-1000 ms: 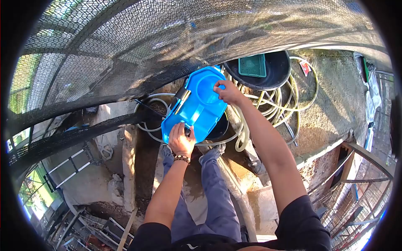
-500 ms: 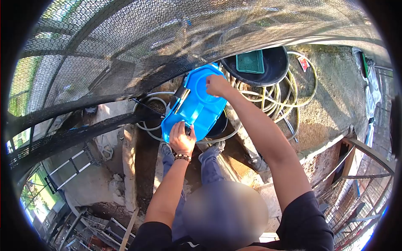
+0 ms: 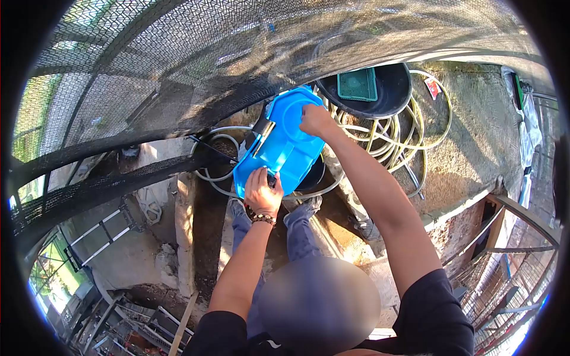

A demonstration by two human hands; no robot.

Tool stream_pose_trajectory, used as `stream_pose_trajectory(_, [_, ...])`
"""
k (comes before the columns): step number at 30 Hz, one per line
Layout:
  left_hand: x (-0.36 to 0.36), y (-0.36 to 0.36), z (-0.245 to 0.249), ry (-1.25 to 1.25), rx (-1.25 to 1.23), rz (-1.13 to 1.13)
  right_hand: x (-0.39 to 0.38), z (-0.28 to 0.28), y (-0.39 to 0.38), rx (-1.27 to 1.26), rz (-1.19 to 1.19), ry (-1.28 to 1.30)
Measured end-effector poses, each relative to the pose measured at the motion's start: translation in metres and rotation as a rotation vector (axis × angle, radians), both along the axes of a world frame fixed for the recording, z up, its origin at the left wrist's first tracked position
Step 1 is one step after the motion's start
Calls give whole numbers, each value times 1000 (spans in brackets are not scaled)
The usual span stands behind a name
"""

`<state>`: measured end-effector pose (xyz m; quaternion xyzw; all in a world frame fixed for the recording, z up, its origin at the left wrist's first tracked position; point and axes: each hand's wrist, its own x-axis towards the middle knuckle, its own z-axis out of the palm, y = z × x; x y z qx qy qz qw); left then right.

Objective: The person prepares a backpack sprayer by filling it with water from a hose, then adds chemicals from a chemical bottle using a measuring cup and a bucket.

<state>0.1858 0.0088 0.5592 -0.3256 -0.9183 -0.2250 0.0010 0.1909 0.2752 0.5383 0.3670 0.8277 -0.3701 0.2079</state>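
**Both grips closed, much hidden**

Left hand (image 3: 261, 191) is clamping the blue plastic tray (image 3: 279, 148) at its 6 o'clock edge, right hand (image 3: 314, 120) at its 1 o'clock rim. The tray is hiding most of a black bucket (image 3: 312, 177). Black netting (image 3: 178, 71) is crowding 12 o'clock, with coiled hoses (image 3: 386, 136) at 2.

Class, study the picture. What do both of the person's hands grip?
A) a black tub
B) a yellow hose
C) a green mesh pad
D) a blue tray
D: the left hand grips the near end of the blue tray, and the right hand grips its far end.
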Motion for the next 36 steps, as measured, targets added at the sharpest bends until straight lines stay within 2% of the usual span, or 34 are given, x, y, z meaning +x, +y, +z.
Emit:
stream_pose_trajectory(2, [1, 0, -1, -5, -4, 3, 2, 11, 1, 69, -88, 55])
stream_pose_trajectory(5, [2, 0, -1, -10, -5, 3, 4, 40, -4, -345, -72, -154])
stream_pose_trajectory(8, [2, 0, -1, -10, 1, 5, 17, -10, -1, 103, -90, 130])
stream_pose_trajectory(11, [4, 0, -2, -10, 4, 6, 16, 21, -8, -249, -214, 22])
stream_pose_trajectory(14, [6, 0, -1, -9, 7, 1, 28, -33, -11, 223, -163, 432])
stream_pose_trajectory(17, [5, 0, -2, -3, 9, -4, 23, 21, -5, -337, -232, 45])
stream_pose_trajectory(18, [4, 0, -2, -3, 12, -6, 22, 27, -9, -346, -237, -8])
stream_pose_trajectory(21, [2, 0, -2, 17, 8, -11, 30, 6, -7, 129, -234, 309])
stream_pose_trajectory(22, [0, 0, -2, 26, 5, -17, 30, 5, -3, -23, -286, 182])
stream_pose_trajectory(25, [-2, 0, -2, 8, -12, -2, 29, 2, -8, 1, -233, 150])
stream_pose_trajectory(28, [-6, -1, -2, 3, -14, -8, 28, 23, -7, -217, -404, 36])
stream_pose_trajectory(31, [-13, 1, 0, 2, -19, -21, 29, 21, -12, -22, -382, 173])
stream_pose_trajectory(32, [-15, 1, 0, -1, -17, -23, 31, 22, -12, -33, -472, 199])
stream_pose_trajectory(35, [-21, 1, 1, -6, -27, -23, 34, 37, -13, -310, -400, 65])
stream_pose_trajectory(36, [-23, 1, 2, -8, -31, -24, 37, 35, -15, -224, -408, 118])
